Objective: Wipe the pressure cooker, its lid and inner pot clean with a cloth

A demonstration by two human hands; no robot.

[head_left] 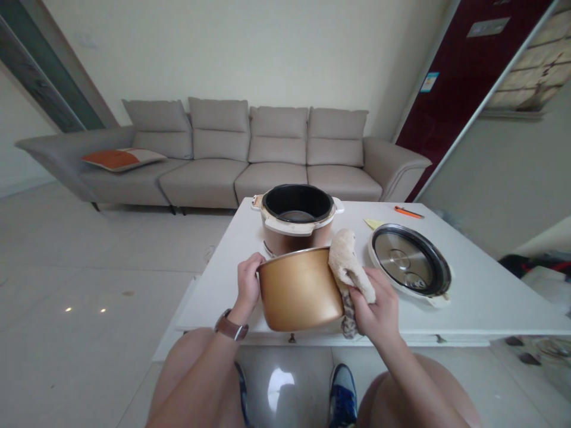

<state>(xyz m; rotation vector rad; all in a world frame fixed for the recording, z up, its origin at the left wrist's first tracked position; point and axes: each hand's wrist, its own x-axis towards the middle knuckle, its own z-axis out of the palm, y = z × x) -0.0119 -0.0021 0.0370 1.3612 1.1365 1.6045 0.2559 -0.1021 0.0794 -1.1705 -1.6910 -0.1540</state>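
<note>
My left hand (250, 282) grips the left rim of a gold inner pot (301, 291), which is held tilted above the table's near edge. A cream cloth (345, 255) is bunched in my right hand (379, 303) and lies against the pot's right side and rim. Part of the cloth hangs down with a brown pattern. Just behind the pot stands the rice cooker body (297, 232), open at the top with a dark inside. Its detached lid (410, 261) rests to the right, metal inner face up. The inside of the gold pot is hidden from me.
Everything stands on a white table (473, 297) with drawer knobs along its front. An orange utility knife (408, 212) and a yellow slip of paper (373, 223) lie near the far right. A grey sofa (276, 172) is behind the table.
</note>
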